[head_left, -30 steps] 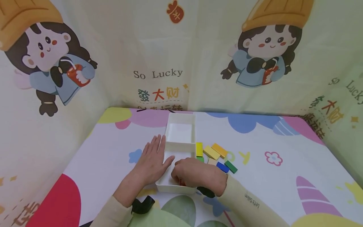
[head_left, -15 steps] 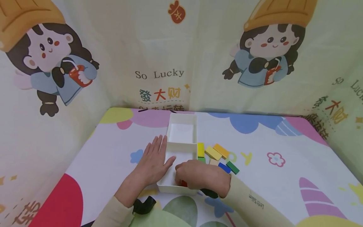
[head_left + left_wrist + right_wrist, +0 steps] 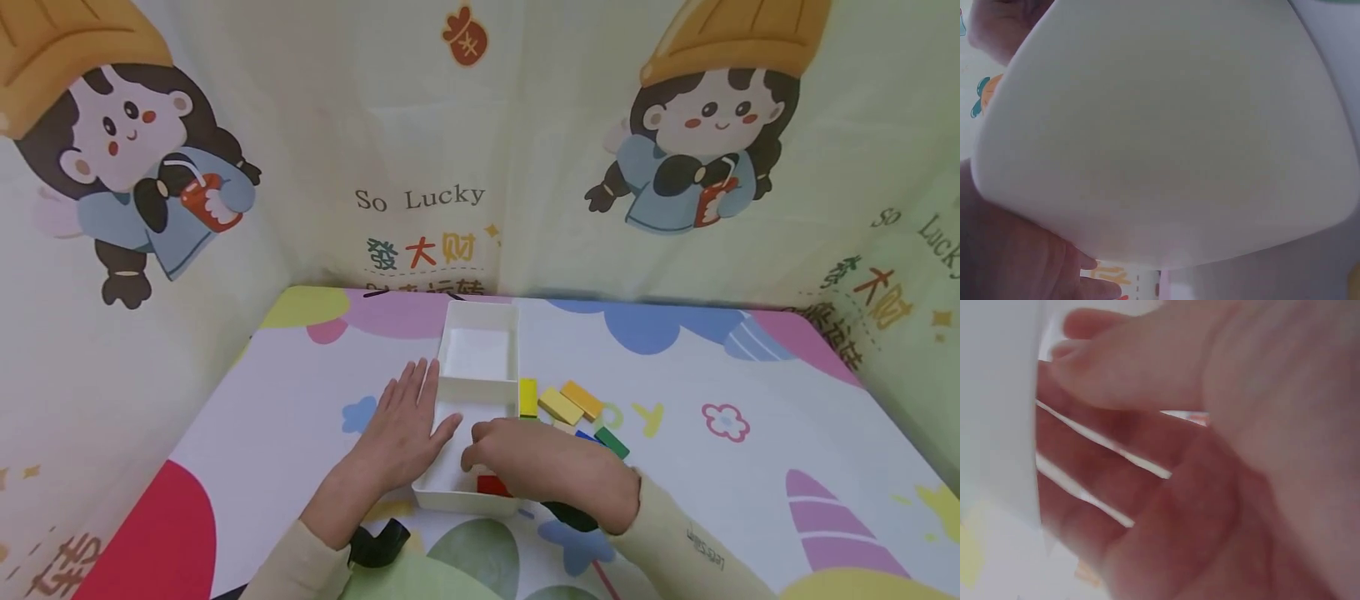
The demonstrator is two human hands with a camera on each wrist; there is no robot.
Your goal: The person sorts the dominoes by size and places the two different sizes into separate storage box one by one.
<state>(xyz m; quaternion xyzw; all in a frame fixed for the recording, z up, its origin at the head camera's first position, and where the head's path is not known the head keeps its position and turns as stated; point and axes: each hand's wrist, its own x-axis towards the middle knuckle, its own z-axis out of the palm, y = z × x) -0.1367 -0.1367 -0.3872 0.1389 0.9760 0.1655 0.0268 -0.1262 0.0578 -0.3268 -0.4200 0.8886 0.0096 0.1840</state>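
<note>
A white two-compartment box (image 3: 477, 382) stands lengthwise on the table. Against its left side lies my left hand (image 3: 401, 433), fingers straight and thumb over the near compartment. A red block (image 3: 492, 486) lies in that compartment at the near right corner, partly hidden by my right hand (image 3: 551, 462). That right hand hovers over the box's right edge with loosely bent fingers and holds nothing. The right wrist view shows the fingers (image 3: 1104, 462) slightly spread beside the white wall (image 3: 997, 412). Most of the left wrist view is filled by the white box wall (image 3: 1166, 125).
Right of the box lie loose blocks: yellow (image 3: 528, 397), pale yellow (image 3: 561, 406), orange (image 3: 582, 400), green (image 3: 612, 442) and a partly covered blue one (image 3: 588, 436). A black curved object (image 3: 380, 543) sits by the left wrist. Printed curtains (image 3: 525, 167) border the table.
My right hand has let go of the red block, which now shows in the near corner, and has drawn slightly right. The left hand has stayed in place.
</note>
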